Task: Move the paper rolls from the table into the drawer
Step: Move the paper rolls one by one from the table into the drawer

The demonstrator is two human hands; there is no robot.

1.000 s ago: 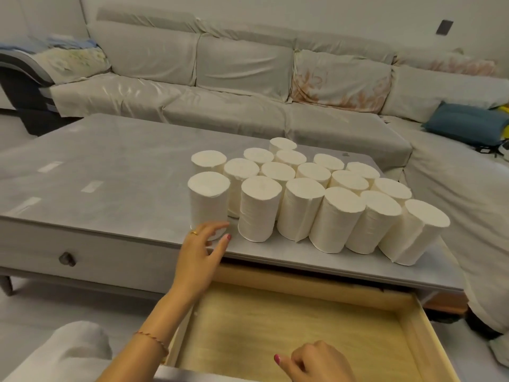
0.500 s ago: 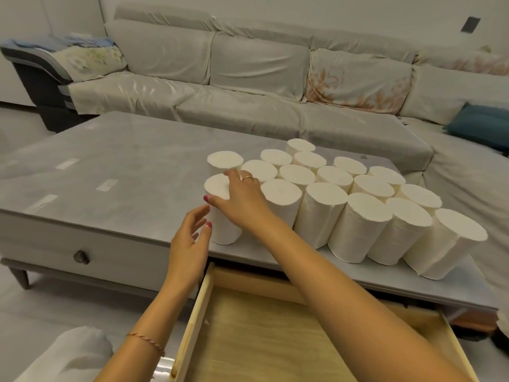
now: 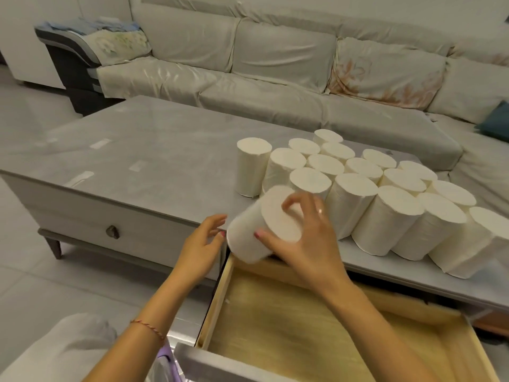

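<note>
Several white paper rolls (image 3: 385, 205) stand packed together on the right part of the grey table (image 3: 154, 161). My right hand (image 3: 305, 241) grips the top end of one paper roll (image 3: 250, 235), which is tilted toward me over the table's front edge and the back of the open wooden drawer (image 3: 325, 334). My left hand (image 3: 201, 244) is open just left of that roll, fingertips near its side; I cannot tell if they touch. The drawer's wooden bottom shows no rolls in the visible part.
A second drawer with a round knob (image 3: 112, 232) is closed at the left of the table front. A covered grey sofa (image 3: 275, 64) runs behind and to the right of the table. Pale floor tiles (image 3: 41, 271) lie to the left.
My right hand has taken the front-left roll by its top and tipped and pulled it off the table toward the drawer. My left hand has stayed beside it.
</note>
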